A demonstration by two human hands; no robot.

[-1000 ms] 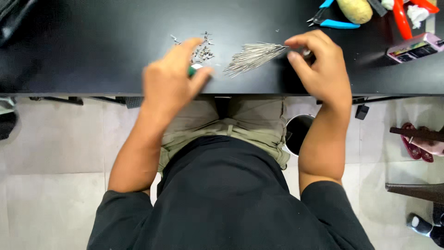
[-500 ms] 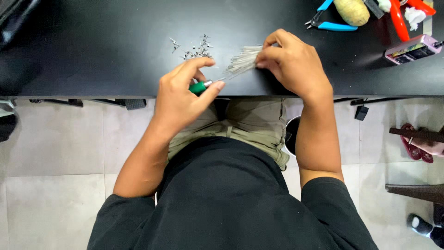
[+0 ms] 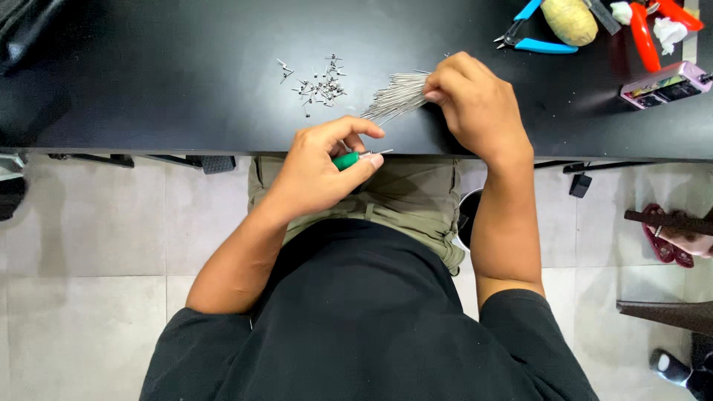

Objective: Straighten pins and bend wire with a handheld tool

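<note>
1. Two hands work at the black desk (image 3: 148, 111).
2. Left hand (image 3: 319, 174) grip is clamped on a green-handled tool (image 3: 347, 159) at the desk edge.
3. Right hand (image 3: 475, 104) grip pinches a bundle of thin wires (image 3: 394, 96) lying on the desk, just above the tool.

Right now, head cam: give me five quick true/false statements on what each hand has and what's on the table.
1. The left hand holds a green-handled tool with a thin metal tip. True.
2. The right hand grips a bundle of thin metal wires. True.
3. The small metal bits lie scattered on the floor. False: they lie on the black table.
4. The blue-handled pliers are in the right hand. False: they lie untouched at the table's far edge.
5. Both hands are empty. False: each holds something.
</note>
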